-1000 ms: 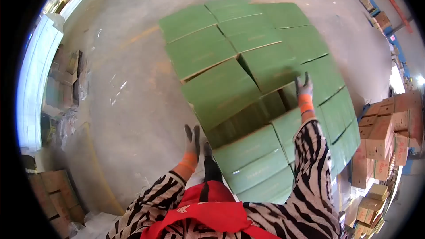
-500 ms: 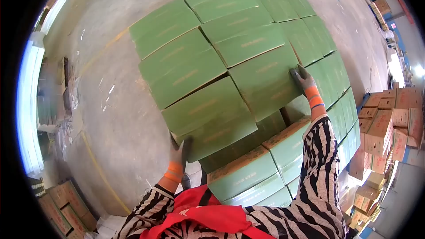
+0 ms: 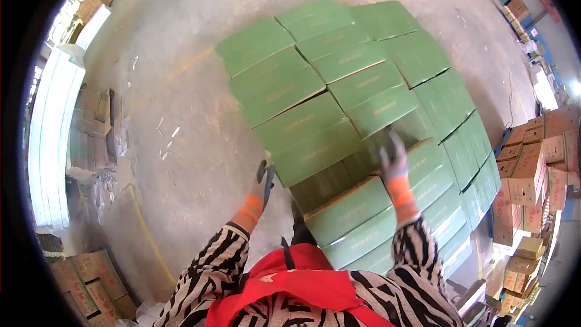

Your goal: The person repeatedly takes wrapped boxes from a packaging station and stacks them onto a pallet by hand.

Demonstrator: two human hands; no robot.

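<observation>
Green cardboard boxes are stacked close together in front of me. At the near left of the top layer lies one green box (image 3: 308, 136); another green box (image 3: 387, 106) sits to its right. My left hand (image 3: 261, 186), in a grey glove with an orange cuff, is beside the near-left corner of the left box, thumb and fingers apart. My right hand (image 3: 394, 160), gloved alike and slightly blurred, reaches over the lower front row (image 3: 354, 206). Its outstretched fingertips are at the near edge of the right box; whether they touch it is unclear.
Brown cartons (image 3: 523, 169) are piled on the right. More brown cartons (image 3: 100, 278) stand at the lower left. Long white panels (image 3: 57, 139) line the left side, near wrapped stacks. A yellow line (image 3: 142, 224) crosses the concrete floor (image 3: 187, 103).
My view has shifted, and the stack appears farther right. My left hand has come off the near-left box's corner. My right hand has moved nearer me, along the right box to its front edge.
</observation>
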